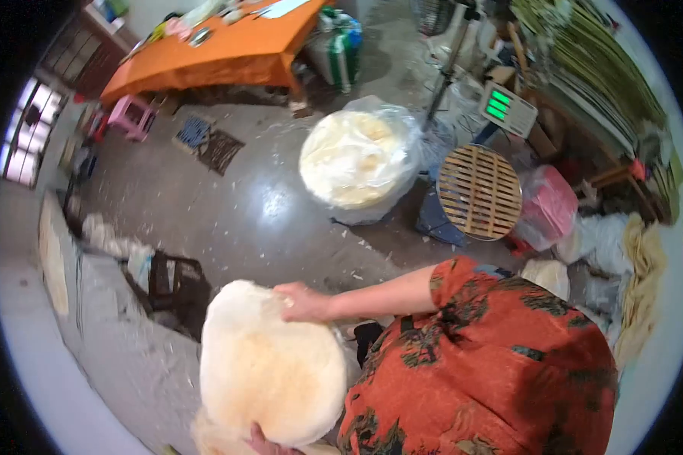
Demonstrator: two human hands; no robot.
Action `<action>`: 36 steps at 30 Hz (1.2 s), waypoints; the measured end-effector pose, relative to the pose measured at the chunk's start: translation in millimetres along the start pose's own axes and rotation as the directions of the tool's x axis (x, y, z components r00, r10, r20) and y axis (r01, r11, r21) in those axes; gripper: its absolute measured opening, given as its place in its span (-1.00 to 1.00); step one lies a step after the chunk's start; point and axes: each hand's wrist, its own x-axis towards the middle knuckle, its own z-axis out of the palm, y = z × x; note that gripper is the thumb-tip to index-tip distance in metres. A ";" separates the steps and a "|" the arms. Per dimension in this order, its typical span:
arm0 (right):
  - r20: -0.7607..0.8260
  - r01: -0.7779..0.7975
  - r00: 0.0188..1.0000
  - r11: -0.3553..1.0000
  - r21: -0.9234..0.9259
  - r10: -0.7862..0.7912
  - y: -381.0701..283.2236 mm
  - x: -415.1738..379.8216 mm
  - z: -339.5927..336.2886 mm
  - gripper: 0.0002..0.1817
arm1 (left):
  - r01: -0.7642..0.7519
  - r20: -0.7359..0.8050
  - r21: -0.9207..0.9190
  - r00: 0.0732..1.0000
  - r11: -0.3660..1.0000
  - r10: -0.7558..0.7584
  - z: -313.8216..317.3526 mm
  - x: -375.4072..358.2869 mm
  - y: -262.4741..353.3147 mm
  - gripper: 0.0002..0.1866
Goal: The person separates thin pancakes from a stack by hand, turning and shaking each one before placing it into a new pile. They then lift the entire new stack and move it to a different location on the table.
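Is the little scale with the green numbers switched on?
On. The scale has bright green digits glowing on its display; what they read is too small to tell.

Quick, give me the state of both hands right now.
Left hand: closed on the top edge of the round flat bread.
Right hand: fingers at the bread's bottom edge, mostly hidden; grip cannot be told.

Dim, fisheye-warped — floor glare

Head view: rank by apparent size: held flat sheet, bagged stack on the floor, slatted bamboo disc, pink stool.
1. Held flat sheet, but it is nearest the camera, so unsure.
2. Bagged stack.
3. Slatted bamboo disc.
4. Pink stool, farthest, so unsure.
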 end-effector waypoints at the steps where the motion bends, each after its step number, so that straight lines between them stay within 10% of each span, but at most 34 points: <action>1: -0.053 -0.008 0.999 1.000 0.012 0.009 1.8 -7.8 -33.2 -0.57 | 0.346 0.016 -0.496 0.920 0.796 -0.390 34.7 52.5 44.5 -0.40; 2: -0.132 -0.026 0.991 0.999 0.036 0.031 9.1 -15.8 -59.3 -0.59 | 0.524 0.230 -0.810 0.697 0.264 -0.679 58.4 81.3 77.1 -0.38; 9: -0.463 -0.072 0.882 0.996 0.048 0.086 20.7 -62.2 -184.6 -0.52 | 0.648 0.427 -0.678 0.731 0.347 -0.533 158.7 146.6 100.6 -0.37; 19: -0.553 -0.161 0.826 0.985 -0.055 0.104 64.0 -62.4 -170.7 -0.50 | 0.683 0.478 -0.633 0.715 0.365 -0.510 165.0 150.7 70.4 -0.40; 24: -0.178 -0.213 0.949 0.945 0.250 0.261 21.3 -41.5 -122.8 -0.64 | 0.669 0.361 -0.689 0.651 0.279 -0.668 108.2 125.2 54.8 -0.49; 29: 0.094 -0.238 0.969 0.964 0.120 0.228 -4.4 5.2 -15.4 -0.57 | 0.390 0.089 -0.907 0.545 0.158 -0.833 34.9 46.2 18.8 -0.43; 36: 0.587 -0.123 0.809 0.986 0.111 0.035 -30.0 64.1 175.9 -0.53 | 0.022 -0.291 -0.950 0.296 0.312 -0.910 -61.4 -43.2 0.1 -0.43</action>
